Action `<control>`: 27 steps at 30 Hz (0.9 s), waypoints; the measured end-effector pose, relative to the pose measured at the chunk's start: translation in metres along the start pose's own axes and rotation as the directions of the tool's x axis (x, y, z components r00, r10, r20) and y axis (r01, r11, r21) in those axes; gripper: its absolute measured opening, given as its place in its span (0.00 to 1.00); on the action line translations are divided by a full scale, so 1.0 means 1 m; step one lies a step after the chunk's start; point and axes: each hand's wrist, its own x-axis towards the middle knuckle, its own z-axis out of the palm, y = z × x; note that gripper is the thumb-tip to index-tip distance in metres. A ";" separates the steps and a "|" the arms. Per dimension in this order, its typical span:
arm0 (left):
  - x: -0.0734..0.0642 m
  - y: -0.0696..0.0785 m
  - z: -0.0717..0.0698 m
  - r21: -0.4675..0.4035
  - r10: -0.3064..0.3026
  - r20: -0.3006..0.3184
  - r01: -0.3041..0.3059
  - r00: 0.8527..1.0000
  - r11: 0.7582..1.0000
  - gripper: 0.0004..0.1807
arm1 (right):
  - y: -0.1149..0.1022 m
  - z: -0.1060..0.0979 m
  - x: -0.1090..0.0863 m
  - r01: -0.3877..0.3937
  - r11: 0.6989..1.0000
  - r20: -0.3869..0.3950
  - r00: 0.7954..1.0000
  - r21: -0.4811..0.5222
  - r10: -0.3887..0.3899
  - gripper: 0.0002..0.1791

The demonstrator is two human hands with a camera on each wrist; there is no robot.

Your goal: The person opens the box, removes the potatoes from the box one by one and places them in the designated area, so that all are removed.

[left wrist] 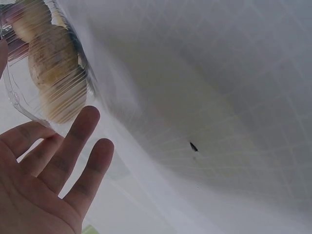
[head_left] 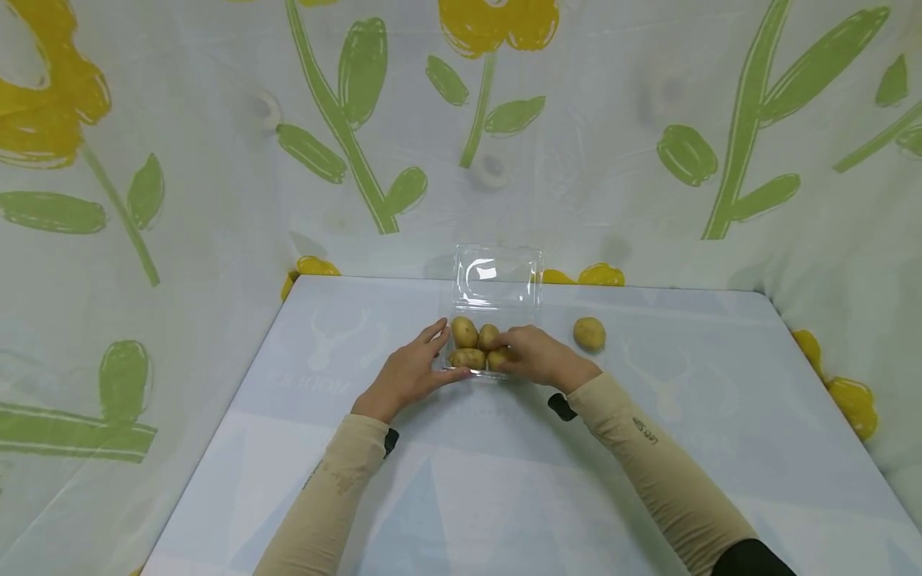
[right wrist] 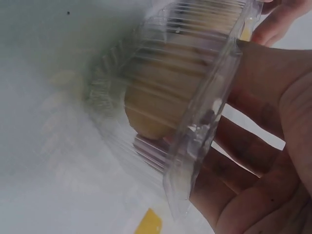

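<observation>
A clear plastic clamshell box (head_left: 497,280) stands on the table with its lid raised at the back. Inside it lie several potatoes (head_left: 467,358), also seen through the ribbed wall in the left wrist view. My left hand (head_left: 412,374) steadies the box from its left side, thumb along the front edge, fingers extended; two fingers spread free of it in the left wrist view. My right hand (head_left: 536,356) reaches over the right rim, its fingers and thumb around the front right potato (head_left: 498,359). In the right wrist view, box wall and potato (right wrist: 163,97) partly hide those fingertips.
One loose potato (head_left: 589,334) sits on the table right of the box, just beyond the right hand. The pale table (head_left: 504,496) reaches back to a flower-patterned curtain (head_left: 598,160), which also hangs along both sides.
</observation>
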 end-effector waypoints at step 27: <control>0.000 -0.002 0.000 0.023 0.008 -0.002 -0.008 1.000 1.000 0.53 | -0.009 -0.013 -0.022 0.041 0.999 -0.235 0.971 -0.010 -0.042 0.21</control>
